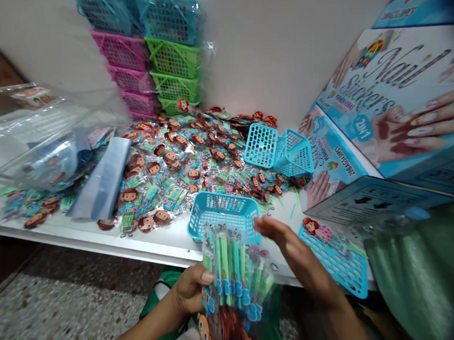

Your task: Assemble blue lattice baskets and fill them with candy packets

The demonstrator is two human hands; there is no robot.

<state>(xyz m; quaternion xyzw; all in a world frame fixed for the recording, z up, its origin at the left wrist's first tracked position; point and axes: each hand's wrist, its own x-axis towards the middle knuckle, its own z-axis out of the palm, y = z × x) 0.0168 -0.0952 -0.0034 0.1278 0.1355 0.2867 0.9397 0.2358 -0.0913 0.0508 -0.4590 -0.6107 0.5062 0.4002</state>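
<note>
My left hand (pixel 192 287) grips a fanned bunch of candy stick packets (pixel 230 273) at the table's front edge. Each clear packet shows green sticks and a printed cartoon head, which points down toward my lap. My right hand (pixel 295 251) is raised just right of the bunch, its fingers stretched out and holding nothing. Behind the packets a blue plastic basket (pixel 225 203) stands at the table edge, and the bunch hides part of its front. A wide pile of similar packets (pixel 173 161) covers the table beyond.
Stacked blue, pink and green baskets (pixel 172 59) rise at the back. Two more blue baskets (pixel 295 153) lie by the nail sticker boxes (pixel 385 97) at right. A blue perforated lid (pixel 340 264) overhangs the front edge. At left lies a clear plastic bag (pixel 59 149).
</note>
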